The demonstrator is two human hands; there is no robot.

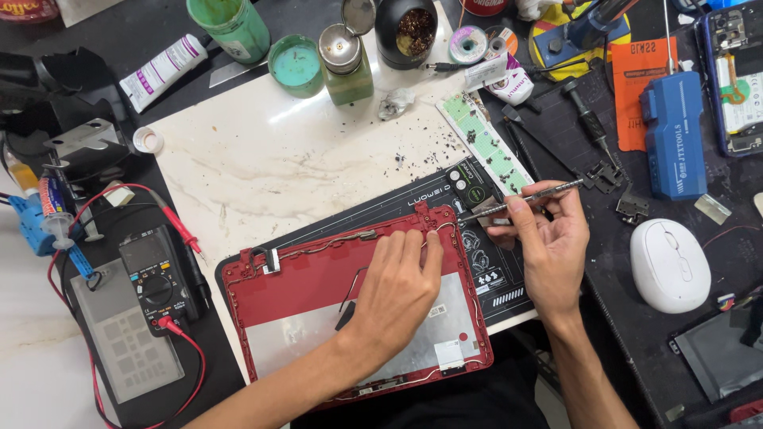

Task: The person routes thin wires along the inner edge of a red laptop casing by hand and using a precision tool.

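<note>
The red laptop lid (318, 294) lay inside-up at the near edge of the white counter (262, 167), partly over a black mat (445, 199). The left hand (397, 290) rested flat on the lid, fingers (413, 246) loosely spread and almost straight, their tips touching the thin cable by the lid's far rim, gripping nothing. The right hand (548, 246), just beside the lid's far right corner, had thumb and fingers closed around a slim metal screwdriver (524, 199), its tip pointing at that corner. A white mouse (669, 266) sat near it on the dark bench, and a multimeter (155, 278) lay left of the lid.
</note>
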